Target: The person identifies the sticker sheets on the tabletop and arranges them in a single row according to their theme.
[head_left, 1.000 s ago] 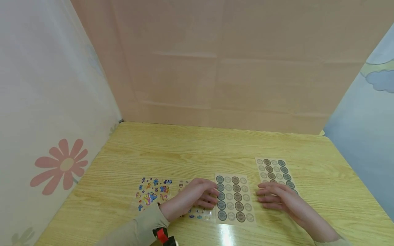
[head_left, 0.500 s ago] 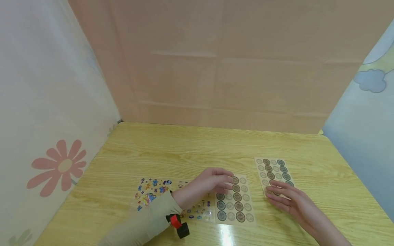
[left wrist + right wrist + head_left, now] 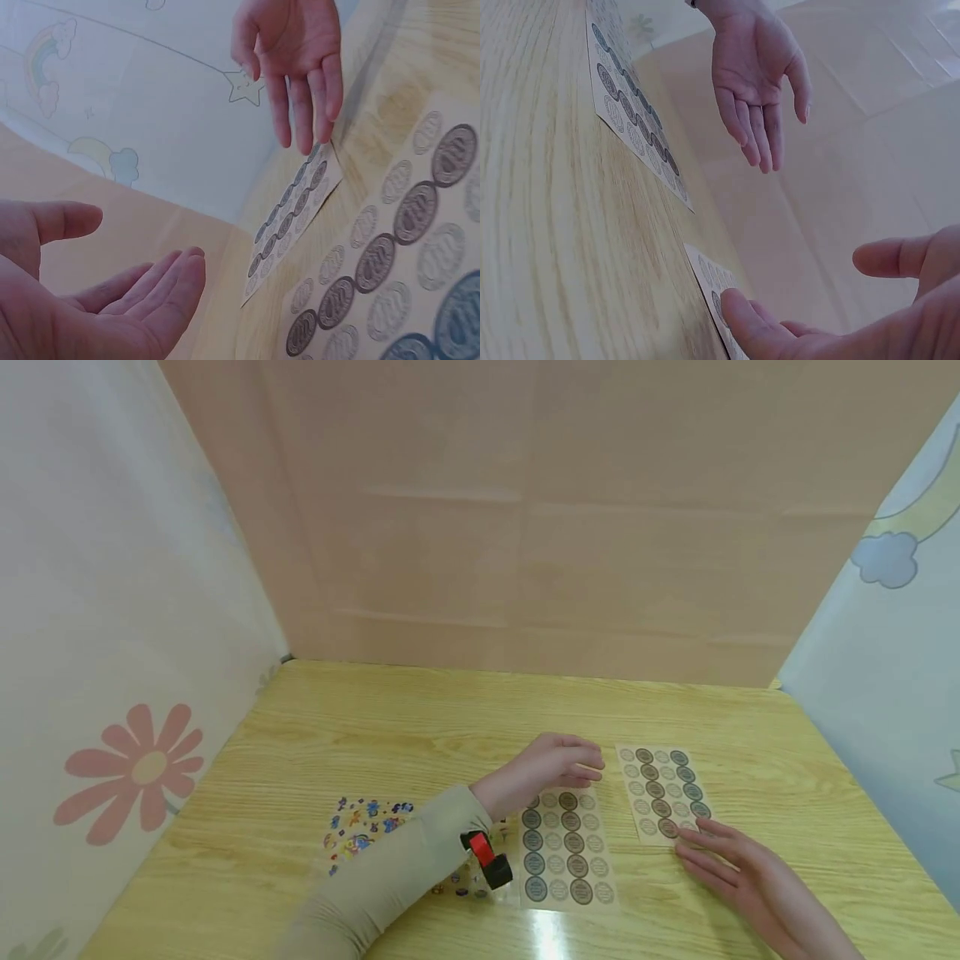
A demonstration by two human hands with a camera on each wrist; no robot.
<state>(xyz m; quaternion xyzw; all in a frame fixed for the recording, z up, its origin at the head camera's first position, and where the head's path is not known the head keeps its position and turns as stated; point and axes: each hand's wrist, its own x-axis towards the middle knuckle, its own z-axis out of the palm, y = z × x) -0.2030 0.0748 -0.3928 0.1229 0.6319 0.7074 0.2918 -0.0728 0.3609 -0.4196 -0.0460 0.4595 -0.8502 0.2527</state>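
My left hand [image 3: 558, 764] hovers over the top edge of the middle sheet of round stickers [image 3: 566, 852], its fingers extended and nothing in them. Near the lower right corner of the right sheet of round stickers [image 3: 660, 793] is my right hand [image 3: 742, 868], fingers straight and holding nothing. In the left wrist view the left palm [image 3: 97, 300] is turned up with the thumb apart. The right wrist view has the right thumb and fingers [image 3: 757, 322] spread apart. Partly hidden under the left forearm lies a clear sheet of colourful cartoon stickers [image 3: 360, 827].
All the sheets lie flat on a wood-grain table [image 3: 420, 718]. A brown paper-like backdrop [image 3: 517, 527] stands at the rear edge. Patterned cloth walls [image 3: 112, 610] close in both sides. A black and red strap [image 3: 487, 860] sits on the left wrist.
My left hand has moved right and away from me, across the middle sheet. The right hand has shifted right and slightly toward me. The sheets lie as before.
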